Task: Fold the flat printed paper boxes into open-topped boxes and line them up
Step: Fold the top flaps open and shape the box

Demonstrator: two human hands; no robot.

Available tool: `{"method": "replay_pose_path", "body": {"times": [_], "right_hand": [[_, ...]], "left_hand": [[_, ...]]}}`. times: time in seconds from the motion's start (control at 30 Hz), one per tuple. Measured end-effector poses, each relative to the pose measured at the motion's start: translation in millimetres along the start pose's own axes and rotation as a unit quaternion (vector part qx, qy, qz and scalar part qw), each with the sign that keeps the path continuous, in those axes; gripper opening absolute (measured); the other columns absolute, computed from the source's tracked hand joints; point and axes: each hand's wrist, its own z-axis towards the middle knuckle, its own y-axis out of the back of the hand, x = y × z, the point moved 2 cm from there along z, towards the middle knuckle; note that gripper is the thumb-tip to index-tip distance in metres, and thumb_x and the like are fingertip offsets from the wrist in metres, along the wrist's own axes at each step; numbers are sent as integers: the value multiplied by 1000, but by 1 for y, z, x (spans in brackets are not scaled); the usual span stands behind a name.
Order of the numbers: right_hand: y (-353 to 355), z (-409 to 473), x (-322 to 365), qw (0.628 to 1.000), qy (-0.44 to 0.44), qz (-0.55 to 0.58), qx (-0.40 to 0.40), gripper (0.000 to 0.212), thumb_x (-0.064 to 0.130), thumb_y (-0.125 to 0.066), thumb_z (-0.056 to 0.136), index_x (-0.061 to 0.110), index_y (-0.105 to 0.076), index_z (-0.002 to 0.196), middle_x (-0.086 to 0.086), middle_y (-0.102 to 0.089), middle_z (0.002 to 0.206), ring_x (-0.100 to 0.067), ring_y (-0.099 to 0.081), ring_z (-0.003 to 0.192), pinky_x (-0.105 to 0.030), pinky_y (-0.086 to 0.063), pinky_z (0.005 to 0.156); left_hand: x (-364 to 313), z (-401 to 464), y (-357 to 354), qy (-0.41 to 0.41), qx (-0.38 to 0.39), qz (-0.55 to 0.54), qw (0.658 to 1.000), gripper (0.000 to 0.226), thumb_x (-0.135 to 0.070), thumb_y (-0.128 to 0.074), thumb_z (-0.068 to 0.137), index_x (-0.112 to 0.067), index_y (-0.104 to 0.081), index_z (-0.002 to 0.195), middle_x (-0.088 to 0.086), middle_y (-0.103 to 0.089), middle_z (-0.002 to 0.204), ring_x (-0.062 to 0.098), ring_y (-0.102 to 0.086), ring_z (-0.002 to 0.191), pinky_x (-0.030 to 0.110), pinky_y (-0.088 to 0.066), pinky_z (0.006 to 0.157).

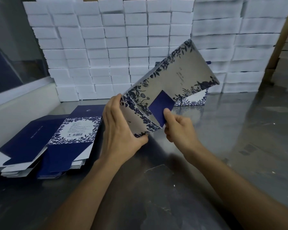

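Observation:
I hold a printed paper box (178,75), white with dark blue flowers, tilted up above the metal table (223,146). My left hand (121,128) grips its near left end. My right hand (178,128) pinches a dark blue flap (161,105) at its near end. Two stacks of flat printed boxes (56,138) lie on the table to the left. A folded box (194,99) stands on the table behind the held one, mostly hidden by it.
A wall of stacked white foam blocks (123,47) runs across the back of the table. A glass panel and pale ledge (15,97) border the left side. Cardboard cartons (286,55) stand at the far right.

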Motion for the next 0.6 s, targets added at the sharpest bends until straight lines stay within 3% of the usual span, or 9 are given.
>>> {"method": "replay_pose_path", "body": {"times": [0.17, 0.43, 0.6], "right_hand": [[7, 4, 3, 1000, 14, -5, -26, 52, 24, -44, 106, 17, -33, 56, 0, -34, 50, -11, -26, 45, -27, -23, 49], [9, 4, 3, 996, 51, -54, -50, 47, 13, -50, 97, 15, -34, 52, -2, -29, 49, -13, -22, 46, -23, -19, 44], [11, 4, 1, 997, -24, 51, -51, 43, 24, -44, 105, 18, -34, 64, -1, -30, 56, -12, -25, 49, -27, -21, 47]], "left_hand": [[-4, 0, 0, -8, 6, -12, 1000, 129, -29, -97, 50, 0, -19, 149, 18, -26, 150, 33, -28, 141, 53, -35, 112], [-5, -2, -2, -5, 11, -38, 999, 128, -31, -96, 50, 0, -19, 149, 18, -27, 149, 34, -29, 141, 55, -35, 111], [-1, -1, -3, -23, 10, -41, 999, 129, -31, -95, 50, -4, -17, 149, 14, -26, 149, 31, -30, 141, 53, -36, 111]]}}
